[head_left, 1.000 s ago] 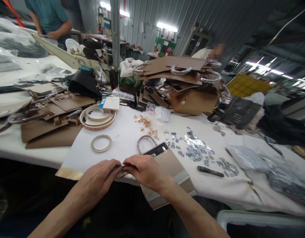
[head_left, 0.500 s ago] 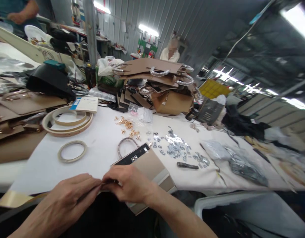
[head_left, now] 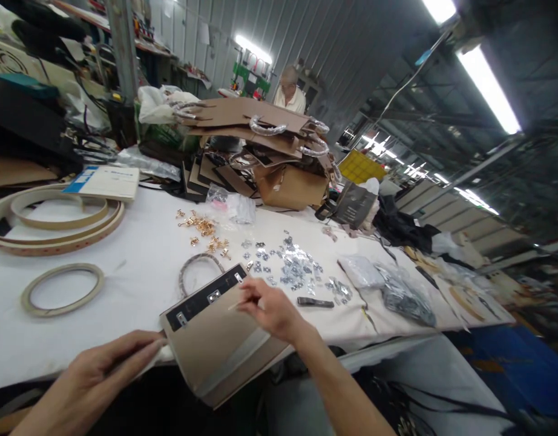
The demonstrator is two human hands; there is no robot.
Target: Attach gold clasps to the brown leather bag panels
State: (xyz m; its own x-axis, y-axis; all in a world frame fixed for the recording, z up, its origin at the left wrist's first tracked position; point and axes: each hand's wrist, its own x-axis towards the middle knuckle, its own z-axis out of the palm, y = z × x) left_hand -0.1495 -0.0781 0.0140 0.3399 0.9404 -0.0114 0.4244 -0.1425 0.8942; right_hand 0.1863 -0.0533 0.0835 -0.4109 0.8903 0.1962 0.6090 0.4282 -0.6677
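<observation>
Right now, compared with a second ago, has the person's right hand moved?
Yes. The right hand has moved rightward, judged against the narrow black object on the table: it is now nearer to that.

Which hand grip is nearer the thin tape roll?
Left. The left hand grip is apart from the thin tape roll, on its near side and slightly right; the right hand grip is well to its right, over the taupe handbag.

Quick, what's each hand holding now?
Left hand: fingertips beside the tan panel; grip can't be told.
Right hand: fingers curled over it; can't tell whether holding anything.
</observation>
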